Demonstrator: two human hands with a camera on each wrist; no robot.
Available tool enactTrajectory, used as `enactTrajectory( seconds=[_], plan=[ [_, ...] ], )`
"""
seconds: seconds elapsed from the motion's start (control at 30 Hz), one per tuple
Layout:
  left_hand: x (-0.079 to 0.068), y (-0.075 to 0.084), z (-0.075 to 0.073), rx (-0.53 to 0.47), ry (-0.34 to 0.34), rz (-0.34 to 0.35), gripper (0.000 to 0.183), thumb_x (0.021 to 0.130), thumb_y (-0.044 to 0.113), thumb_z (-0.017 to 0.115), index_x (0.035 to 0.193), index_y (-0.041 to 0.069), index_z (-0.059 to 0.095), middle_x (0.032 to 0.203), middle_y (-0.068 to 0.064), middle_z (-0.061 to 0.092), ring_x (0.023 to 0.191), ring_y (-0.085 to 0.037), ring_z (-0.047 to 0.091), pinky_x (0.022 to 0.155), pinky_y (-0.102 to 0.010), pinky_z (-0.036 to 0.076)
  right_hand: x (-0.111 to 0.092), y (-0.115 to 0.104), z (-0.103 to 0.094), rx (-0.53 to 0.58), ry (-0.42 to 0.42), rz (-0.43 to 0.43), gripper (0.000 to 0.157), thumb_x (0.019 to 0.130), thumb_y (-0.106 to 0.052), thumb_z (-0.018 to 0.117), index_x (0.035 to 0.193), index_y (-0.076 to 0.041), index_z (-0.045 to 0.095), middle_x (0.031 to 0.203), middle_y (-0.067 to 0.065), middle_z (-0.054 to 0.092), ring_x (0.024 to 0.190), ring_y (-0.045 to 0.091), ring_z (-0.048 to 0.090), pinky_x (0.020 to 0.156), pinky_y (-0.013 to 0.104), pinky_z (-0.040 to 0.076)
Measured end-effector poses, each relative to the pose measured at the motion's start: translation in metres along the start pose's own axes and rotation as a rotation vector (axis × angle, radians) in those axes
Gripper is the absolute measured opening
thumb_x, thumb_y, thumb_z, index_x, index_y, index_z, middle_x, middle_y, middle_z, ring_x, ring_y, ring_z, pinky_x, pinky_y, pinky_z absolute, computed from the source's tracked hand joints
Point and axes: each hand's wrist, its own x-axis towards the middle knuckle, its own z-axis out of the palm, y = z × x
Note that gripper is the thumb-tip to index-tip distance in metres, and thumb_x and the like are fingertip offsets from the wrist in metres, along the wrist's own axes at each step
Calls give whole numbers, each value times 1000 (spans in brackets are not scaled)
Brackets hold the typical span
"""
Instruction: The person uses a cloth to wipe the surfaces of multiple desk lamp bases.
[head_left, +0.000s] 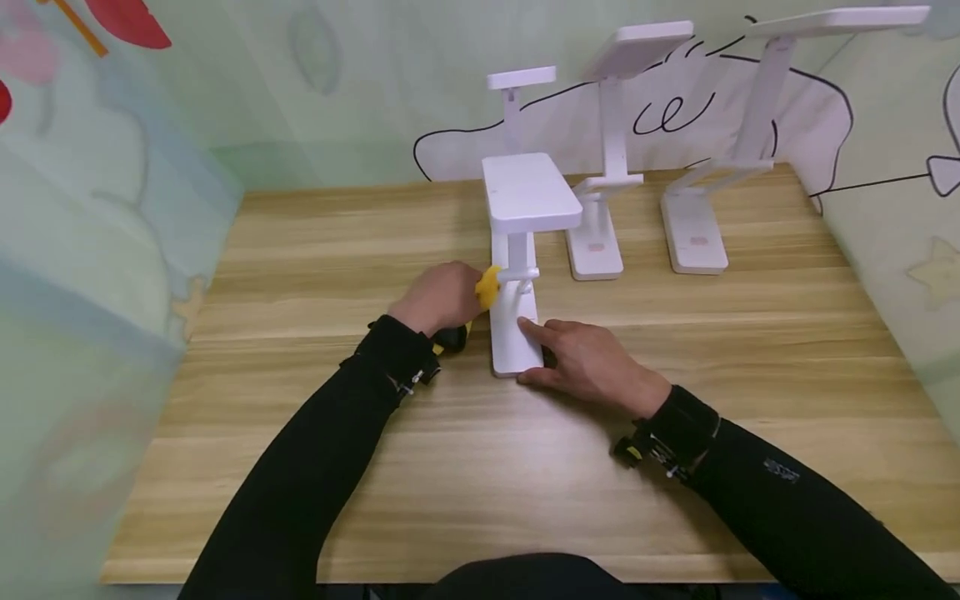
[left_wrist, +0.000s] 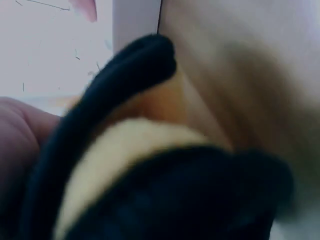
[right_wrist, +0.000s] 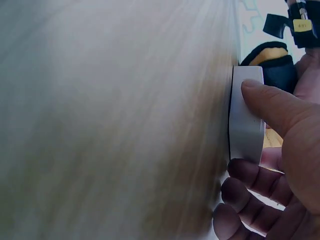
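A white folding phone stand [head_left: 516, 333] stands upright on the table, its flat top plate [head_left: 532, 192] tilted toward me. My right hand [head_left: 588, 367] grips the near end of its base, thumb [right_wrist: 272, 105] on the front edge and index finger on the top face. From the left, my left hand [head_left: 442, 296] holds a yellow-and-black tool [left_wrist: 130, 145] by its handle. The tool's yellow head [head_left: 488, 287] is right at the stand's lower hinge. The left fingers are mostly hidden, and I cannot tell the tool's exact kind.
Two more white stands, a middle one [head_left: 595, 250] and a right one [head_left: 696, 237], stand behind to the right near the table's back edge. A printed backdrop [head_left: 360, 100] rises behind the wooden table [head_left: 315, 250] and along its sides.
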Motion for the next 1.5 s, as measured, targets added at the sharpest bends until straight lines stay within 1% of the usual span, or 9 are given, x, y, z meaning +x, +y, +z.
enactTrajectory(
  seconds=[0.2,0.37,0.5,0.77,0.9,1.0,1.2,1.33,1.5],
  plan=[
    [-9,-2,8,-38,-4,10,6,85,12,60,90,10,62,79,-5,59,67,-21,54,58,-28,42,2,-2,1,27,1,10,80,82,-57,68,143,-10,46,95,9,66,76,18,59,61,36,51],
    [-25,-1,15,-46,3,76,35,84,10,60,118,6,53,87,-8,61,67,-22,57,58,-29,47,3,-2,3,52,-2,16,81,82,-56,69,143,-8,46,96,9,66,75,17,58,62,35,51],
    [-39,-2,20,-17,-10,150,40,85,11,63,123,10,50,85,-6,62,66,-20,57,59,-30,48,3,-2,4,67,-10,19,82,82,-56,69,144,-8,44,95,8,65,72,15,55,60,33,48],
    [-55,-5,9,30,-150,256,37,86,13,64,122,15,57,92,-1,61,76,-19,56,73,-31,48,3,-1,4,133,-50,54,87,82,-55,70,148,-9,37,107,9,64,86,18,58,75,39,53],
    [-52,-2,3,55,-48,233,42,85,9,63,126,15,59,97,-2,61,82,-20,54,79,-34,48,5,1,0,192,-104,60,92,82,-52,71,152,-11,27,132,14,58,112,22,57,92,44,50],
    [-51,3,9,118,39,249,48,87,13,64,134,16,57,101,-6,60,83,-20,54,77,-35,51,9,3,-2,228,-129,37,89,84,-49,70,153,-14,26,138,13,53,119,23,53,97,45,47],
    [-63,12,24,317,116,395,45,86,10,62,129,26,64,96,-8,57,75,-22,49,65,-31,48,9,5,-4,223,-128,32,87,84,-49,71,151,-10,32,134,14,56,116,22,54,96,45,48],
    [-72,4,27,242,70,463,49,84,1,59,124,28,67,92,-4,54,73,-20,46,63,-30,44,5,5,-6,229,-128,55,88,83,-48,72,150,-9,32,133,16,57,113,22,55,95,45,48],
    [-77,-16,18,102,-30,343,52,82,-2,57,125,26,66,100,-2,60,78,-16,52,69,-29,48,6,4,-8,231,-140,58,87,84,-48,70,151,-9,30,135,17,55,117,24,54,96,47,47]
  ],
)
